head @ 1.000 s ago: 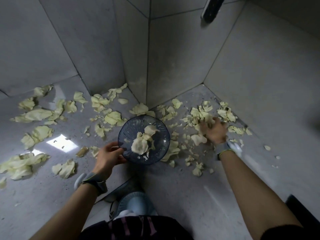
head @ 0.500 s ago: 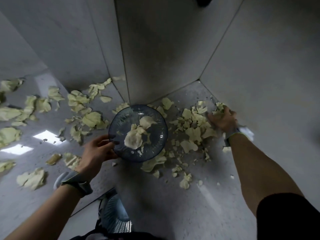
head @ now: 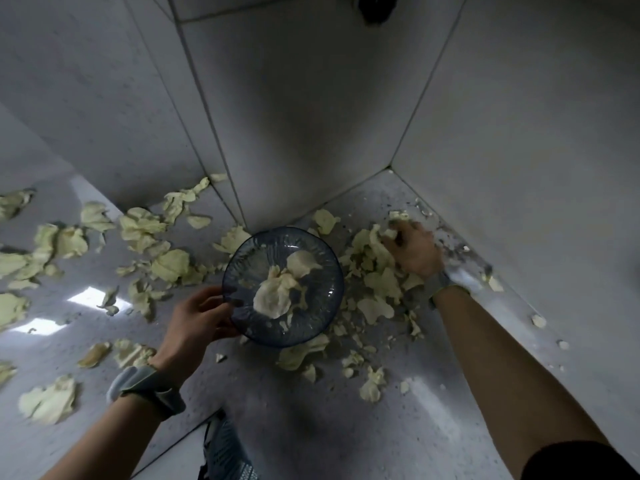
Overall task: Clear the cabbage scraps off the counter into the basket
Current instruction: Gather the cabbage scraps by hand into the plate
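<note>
A round, dark blue see-through basket [head: 242, 268] is held over the grey counter [head: 311, 427], with a few pale cabbage pieces [head: 277, 292] inside. My left hand [head: 197, 323] grips its near left rim. My right hand [head: 412, 251] is down in the corner by the right wall, its fingers curled into a heap of cabbage scraps [head: 374, 268] just right of the basket. More scraps [head: 145, 230] lie scattered across the counter to the left and in front of the basket [head: 301, 355].
Tiled walls close in the counter at the back and right, meeting in a corner [head: 389, 168] behind my right hand. A dark fixture [head: 375, 8] hangs high on the wall. The counter's front edge [head: 180, 441] runs near my legs.
My right hand has moved farther right and back into the corner, gathering scraps toward the basket. The view has swung right, and the basket stays in my left hand.
</note>
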`<action>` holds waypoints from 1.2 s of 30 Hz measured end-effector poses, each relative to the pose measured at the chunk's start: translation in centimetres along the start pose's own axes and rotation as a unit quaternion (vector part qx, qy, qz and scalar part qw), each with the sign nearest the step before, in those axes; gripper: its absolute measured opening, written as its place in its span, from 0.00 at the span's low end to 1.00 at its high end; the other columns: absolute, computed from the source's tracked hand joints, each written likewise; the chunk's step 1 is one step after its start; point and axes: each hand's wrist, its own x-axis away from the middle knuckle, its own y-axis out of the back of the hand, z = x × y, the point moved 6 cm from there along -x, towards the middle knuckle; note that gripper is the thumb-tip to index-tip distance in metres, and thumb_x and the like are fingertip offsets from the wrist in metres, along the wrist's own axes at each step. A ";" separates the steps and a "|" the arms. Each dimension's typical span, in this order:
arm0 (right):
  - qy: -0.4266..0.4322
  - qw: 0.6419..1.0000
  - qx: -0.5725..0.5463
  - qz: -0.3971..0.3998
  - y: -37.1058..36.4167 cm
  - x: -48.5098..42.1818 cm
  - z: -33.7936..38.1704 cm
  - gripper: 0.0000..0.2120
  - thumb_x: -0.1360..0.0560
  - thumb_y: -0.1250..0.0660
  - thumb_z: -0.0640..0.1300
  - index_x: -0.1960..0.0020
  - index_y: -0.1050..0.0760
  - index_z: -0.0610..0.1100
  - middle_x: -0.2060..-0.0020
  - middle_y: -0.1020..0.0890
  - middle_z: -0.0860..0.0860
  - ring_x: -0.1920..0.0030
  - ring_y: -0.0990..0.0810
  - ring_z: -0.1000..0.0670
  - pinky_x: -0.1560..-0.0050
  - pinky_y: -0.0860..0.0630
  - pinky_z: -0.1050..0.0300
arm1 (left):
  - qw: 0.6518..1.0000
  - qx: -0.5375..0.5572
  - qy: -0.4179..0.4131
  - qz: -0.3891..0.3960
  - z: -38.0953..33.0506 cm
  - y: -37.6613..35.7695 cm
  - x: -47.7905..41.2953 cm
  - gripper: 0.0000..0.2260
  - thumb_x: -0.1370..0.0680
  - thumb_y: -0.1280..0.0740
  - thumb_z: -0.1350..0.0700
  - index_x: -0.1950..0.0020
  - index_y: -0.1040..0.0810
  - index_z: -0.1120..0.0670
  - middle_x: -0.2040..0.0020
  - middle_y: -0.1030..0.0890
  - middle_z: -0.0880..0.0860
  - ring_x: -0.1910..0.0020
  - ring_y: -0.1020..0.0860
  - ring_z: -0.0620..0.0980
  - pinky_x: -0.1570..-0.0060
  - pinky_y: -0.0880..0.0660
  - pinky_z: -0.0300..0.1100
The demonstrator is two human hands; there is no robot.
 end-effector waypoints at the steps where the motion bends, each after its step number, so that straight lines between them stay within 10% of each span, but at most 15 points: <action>1: 0.037 0.999 -0.005 0.006 -0.5 0.7 0.5 0.22 0.20 0.35 0.54 0.29 0.28 0.45 0.35 0.25 0.41 0.37 0.25 0.37 0.38 0.27 0.43 | 1.000 0.001 0.001 0.002 0.0 -0.1 -0.1 0.13 0.18 0.37 0.66 0.39 0.21 0.52 0.48 0.14 0.55 0.52 0.14 0.60 0.57 0.16 0.48; 7: 0.214 0.973 0.011 0.084 -3.4 3.8 2.4 0.18 0.20 0.35 0.56 0.35 0.23 0.48 0.39 0.27 0.46 0.37 0.26 0.46 0.37 0.26 0.51 | 1.000 0.004 0.000 0.001 0.1 0.1 -0.4 0.13 0.19 0.37 0.67 0.41 0.20 0.51 0.50 0.13 0.53 0.54 0.14 0.58 0.60 0.16 0.46; 10: 0.246 0.967 -0.069 -0.023 -1.4 3.4 2.6 0.13 0.21 0.31 0.49 0.39 0.22 0.44 0.39 0.28 0.43 0.37 0.27 0.43 0.38 0.26 0.44 | 1.000 0.004 -0.005 0.004 0.2 0.6 -0.2 0.13 0.19 0.37 0.66 0.40 0.20 0.51 0.49 0.14 0.53 0.53 0.14 0.58 0.60 0.16 0.45; 13: 0.130 0.976 -0.081 -0.153 0.5 2.1 1.6 0.21 0.22 0.34 0.59 0.34 0.27 0.49 0.33 0.32 0.42 0.36 0.27 0.38 0.37 0.26 0.38 | 1.000 0.003 -0.009 -0.014 0.3 1.4 0.1 0.14 0.19 0.37 0.66 0.39 0.20 0.52 0.47 0.15 0.55 0.53 0.14 0.60 0.59 0.16 0.47; 19: -0.088 0.995 0.020 -0.036 -2.1 0.3 1.8 0.32 0.25 0.41 0.71 0.23 0.42 0.66 0.19 0.46 0.50 0.20 0.49 0.42 0.24 0.52 0.33 | 0.999 -0.005 -0.010 -0.034 0.6 2.5 0.9 0.14 0.18 0.37 0.65 0.38 0.21 0.52 0.44 0.16 0.57 0.49 0.16 0.63 0.51 0.17 0.56; 28: 0.192 0.975 0.021 0.113 -6.1 3.1 5.1 0.35 0.25 0.50 0.70 0.23 0.35 0.53 0.22 0.37 0.49 0.21 0.43 0.44 0.23 0.49 0.37 | 0.999 -0.009 -0.019 -0.031 0.9 3.2 1.9 0.13 0.19 0.37 0.64 0.39 0.20 0.51 0.44 0.16 0.56 0.48 0.16 0.63 0.51 0.17 0.56; 36: 0.282 0.934 0.171 0.135 -8.4 8.7 3.5 0.42 0.31 0.47 0.80 0.22 0.48 0.64 0.21 0.45 0.51 0.20 0.50 0.44 0.21 0.52 0.39 | 0.999 -0.003 -0.014 -0.031 1.3 3.8 3.0 0.12 0.19 0.36 0.64 0.40 0.19 0.52 0.49 0.14 0.54 0.52 0.15 0.63 0.56 0.16 0.52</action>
